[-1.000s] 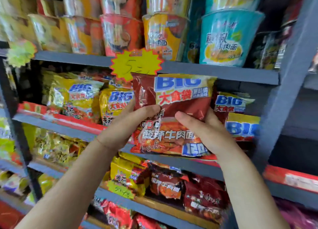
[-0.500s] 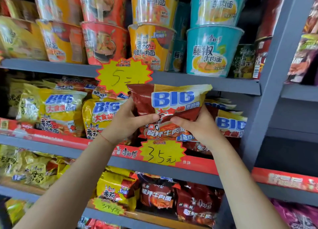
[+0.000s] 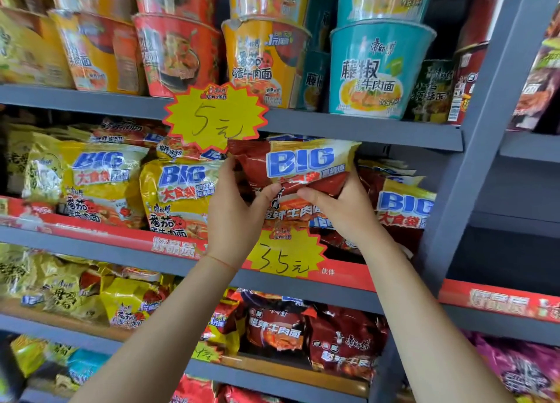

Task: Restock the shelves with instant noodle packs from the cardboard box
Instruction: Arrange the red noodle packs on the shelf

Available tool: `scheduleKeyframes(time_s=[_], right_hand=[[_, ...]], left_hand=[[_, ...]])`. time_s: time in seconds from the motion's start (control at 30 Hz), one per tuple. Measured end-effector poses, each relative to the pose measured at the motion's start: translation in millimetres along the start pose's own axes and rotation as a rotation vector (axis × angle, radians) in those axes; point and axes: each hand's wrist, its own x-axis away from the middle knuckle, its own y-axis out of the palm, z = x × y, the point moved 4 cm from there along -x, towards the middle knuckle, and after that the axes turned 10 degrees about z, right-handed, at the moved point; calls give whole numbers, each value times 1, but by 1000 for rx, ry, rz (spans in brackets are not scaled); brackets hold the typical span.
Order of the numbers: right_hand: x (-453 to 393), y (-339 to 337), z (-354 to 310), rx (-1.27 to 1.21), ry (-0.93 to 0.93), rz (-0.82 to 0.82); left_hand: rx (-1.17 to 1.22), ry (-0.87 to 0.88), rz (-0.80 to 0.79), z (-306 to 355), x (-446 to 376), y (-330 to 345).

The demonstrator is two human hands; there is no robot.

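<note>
The single head-worn camera is looking forward and slightly upward at the grey shelving (image 3: 357, 128) from close range, with both forearms reaching in from below.

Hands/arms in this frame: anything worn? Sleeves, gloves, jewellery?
Both forearms are bare, no sleeves in view and no gloves. The left hand has a thin red string bracelet at the wrist. The right hand shows no rings, watch or band.

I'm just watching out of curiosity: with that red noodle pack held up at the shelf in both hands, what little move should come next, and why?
Probably push the red pack further in and set it down. The left hand and right hand both grip it at the shelf's front, between the yellow BIG packs and another red BIG pack, so its slot seems right there.
</note>
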Motion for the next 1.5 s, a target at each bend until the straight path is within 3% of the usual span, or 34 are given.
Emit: scheduleKeyframes(time_s=[0.1, 0.27, 0.6, 0.67, 0.8, 0.9, 1.13, 1.23, 1.5], right_hand=[[-3, -1, 1, 18, 15, -12], [-2, -2, -2, 66, 26, -46], [-12, -2, -2, 68, 91, -26], [-14, -2, 0, 68, 104, -24], [-12, -2, 0, 33, 118, -16], [-12, -1, -1, 11, 129, -20], [2, 5, 3, 77, 107, -68], [17, 10, 15, 110, 94, -137], [19, 6, 20, 173, 95, -126]], left_hand=[[-8, 27, 60, 0, 4, 4], [-298, 19, 149, 1, 10, 3], [-432, 58, -178, -18, 40, 1], [-381, -4, -241, -22, 51, 2], [-33, -280, -213, -23, 55, -8], [58, -302, -204, -23, 54, -16], [4, -40, -303, -15, 52, -19], [-6, 8, -294, -18, 52, -22], [-206, 123, -291, -13, 33, -13]])
